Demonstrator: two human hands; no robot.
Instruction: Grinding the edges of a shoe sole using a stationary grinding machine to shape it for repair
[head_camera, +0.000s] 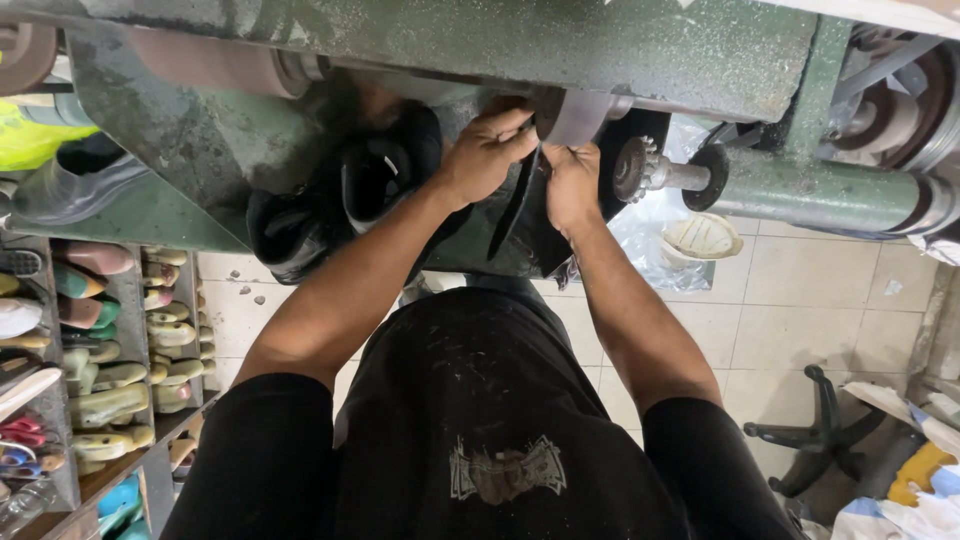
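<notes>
Both my hands are raised to a green grinding machine (560, 50) in front of me. My left hand (487, 152) and my right hand (570, 183) grip a thin black sole piece (512, 205) between them, its upper end pressed against the grey sanding drum (578, 115). The piece hangs down edge-on between my wrists. My fingertips are partly hidden behind the drum and the piece.
A toothed wheel on a shaft (640, 168) spins position right of my right hand. A brown roller (215, 62) sits on the left. Black shoes (375, 180) rest under the machine. Shelves of shoe lasts (110, 370) stand at left. A chair base (815, 430) lies on the tiled floor.
</notes>
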